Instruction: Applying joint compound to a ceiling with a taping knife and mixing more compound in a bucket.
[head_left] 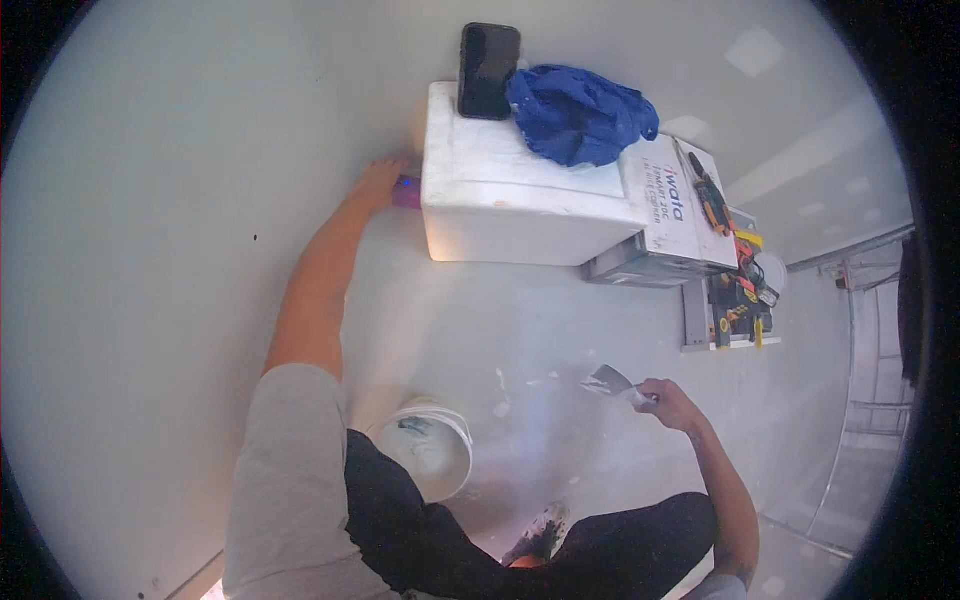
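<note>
My left hand (379, 180) reaches forward along the left side of a white foam box (530, 235). Its fingers bend over a small purple object with a blue light (408, 191), partly hidden beside the box; its kind is unclear. In my right hand (668, 402), out over the floor to the right, is a putty knife (608, 381) with white compound on its blade. A white bucket (468, 440) stands between my legs and the box, holding pale compound with a dark smear inside.
On the foam box lie a black phone (489, 70) and a crumpled blue cloth (582, 112). A printed carton (672, 205) to its right carries orange-and-black pliers (710, 195). Beyond sits a tray of hand tools (740, 310). Metal scaffolding (850, 400) stands at the far right.
</note>
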